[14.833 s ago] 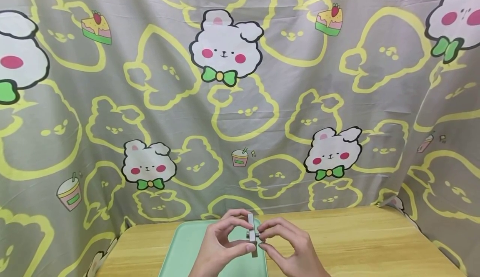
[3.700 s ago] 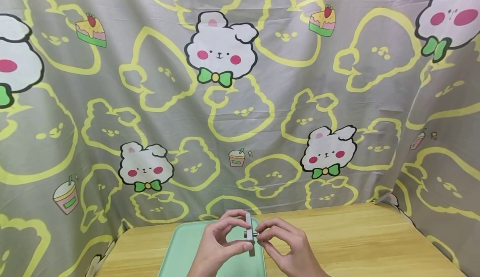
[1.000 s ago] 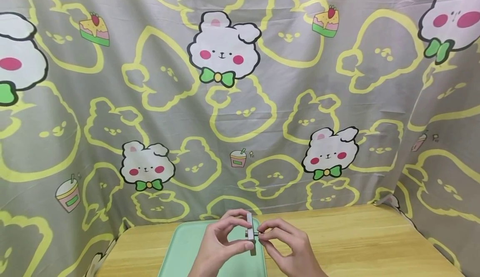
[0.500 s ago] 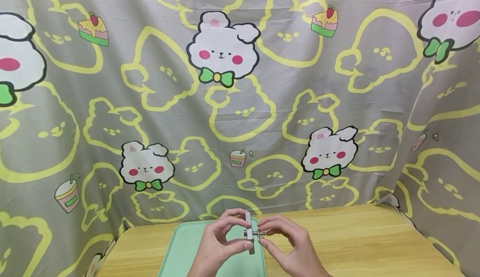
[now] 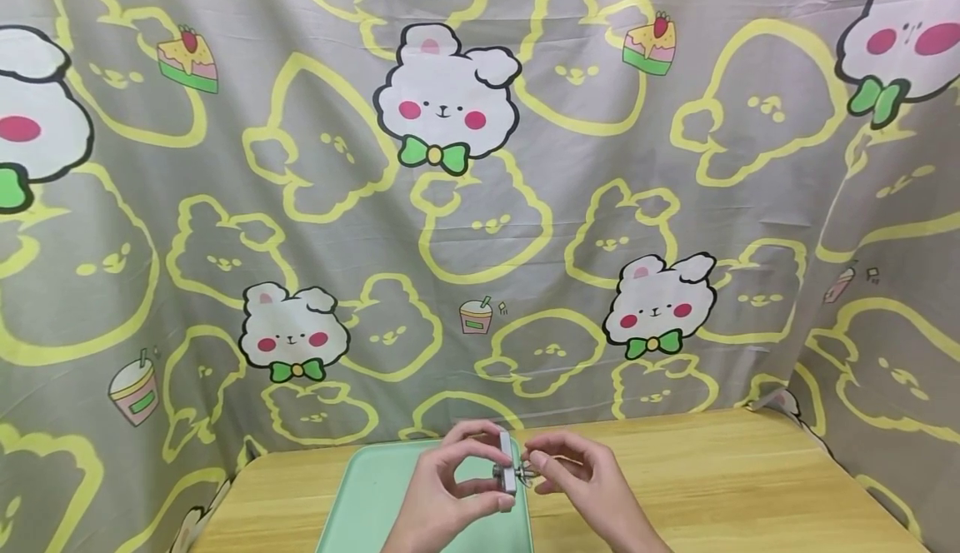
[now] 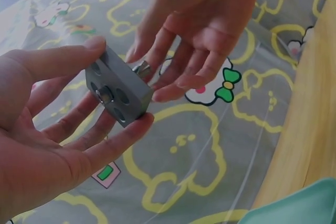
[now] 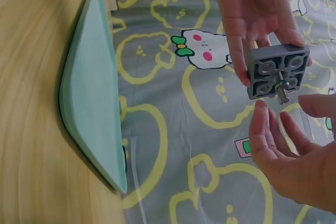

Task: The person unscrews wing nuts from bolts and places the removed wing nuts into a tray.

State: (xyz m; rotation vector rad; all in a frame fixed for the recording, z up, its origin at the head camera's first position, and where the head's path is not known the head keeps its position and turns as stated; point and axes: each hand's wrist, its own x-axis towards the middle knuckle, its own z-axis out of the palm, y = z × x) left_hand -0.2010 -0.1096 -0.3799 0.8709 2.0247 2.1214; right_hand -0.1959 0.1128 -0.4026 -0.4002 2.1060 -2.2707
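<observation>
My left hand (image 5: 446, 486) holds a grey square block (image 5: 508, 476) by its edges, between thumb and fingers. In the left wrist view, the block's face (image 6: 116, 94) shows round holes and a bolt head (image 6: 105, 95) in the middle. The ribbed back of the block (image 7: 275, 72) appears in the right wrist view, where a metal bolt (image 7: 283, 94) sticks out with its threaded end toward my right hand (image 7: 299, 153). The right fingers lie bent loosely around the bolt's end, apparently apart from it. What sits on the bolt's tip is too small to tell.
Beneath the left hand lies a pale green tray (image 5: 352, 503) on a wooden table (image 5: 720, 486). A grey curtain (image 5: 555, 228) with rabbit prints hangs behind the table and along both sides.
Half a second ago the right fingertips were around the bolt's end; now the right hand has turned, its thumb higher and its fingers looser. The block has shifted slightly right and down.
</observation>
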